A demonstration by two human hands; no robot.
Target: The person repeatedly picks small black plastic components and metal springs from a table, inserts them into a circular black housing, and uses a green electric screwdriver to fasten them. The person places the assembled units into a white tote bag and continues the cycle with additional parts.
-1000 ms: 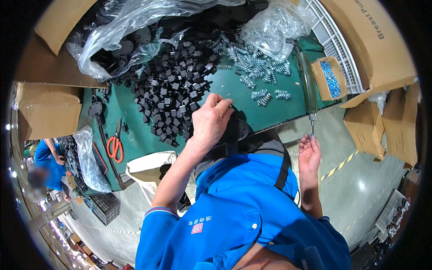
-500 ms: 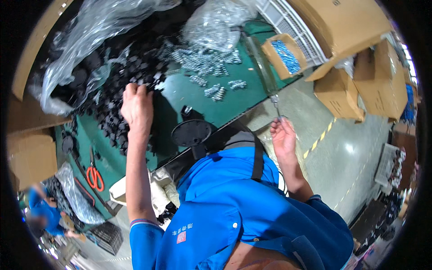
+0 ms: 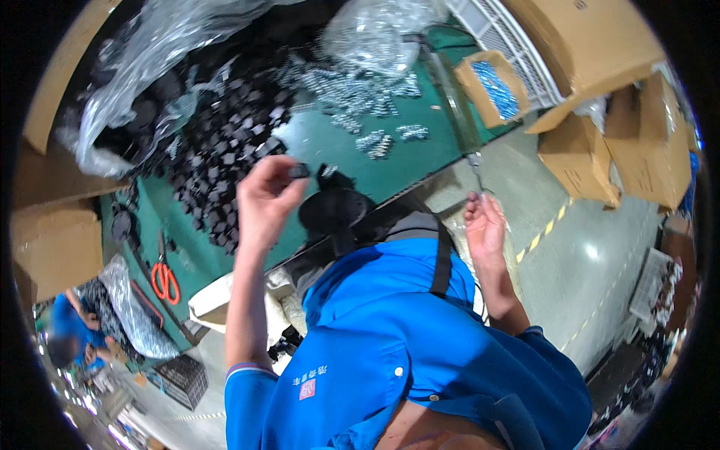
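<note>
My left hand (image 3: 267, 202) pinches a small black block (image 3: 298, 171) above the green bench, beside a heap of similar black blocks (image 3: 236, 135). A black round disc with a stem (image 3: 334, 208) stands at the bench's front edge. Just behind it sits a small dark part with shiny metal pieces (image 3: 328, 172), partly in shadow. To the right, my right hand (image 3: 486, 225) has its fingertips closed at the thin metal tip (image 3: 480, 178) of a long greenish tube-shaped tool (image 3: 456, 105). Whether a small piece is also between those fingertips cannot be made out.
Piles of silvery screws (image 3: 367, 97) lie behind on the bench (image 3: 405, 161). A small carton of blue-looking pieces (image 3: 491, 90) is at back right. Red-handled scissors (image 3: 165, 281) lie left, near clear plastic bags (image 3: 135, 315). Beyond, at left, a person in blue (image 3: 67, 330) works.
My left hand has come out of the black heap, moving right and nearer, with a black block now visible in its fingers. My right hand stays at the tool's tip. The whole view has shifted slightly.
</note>
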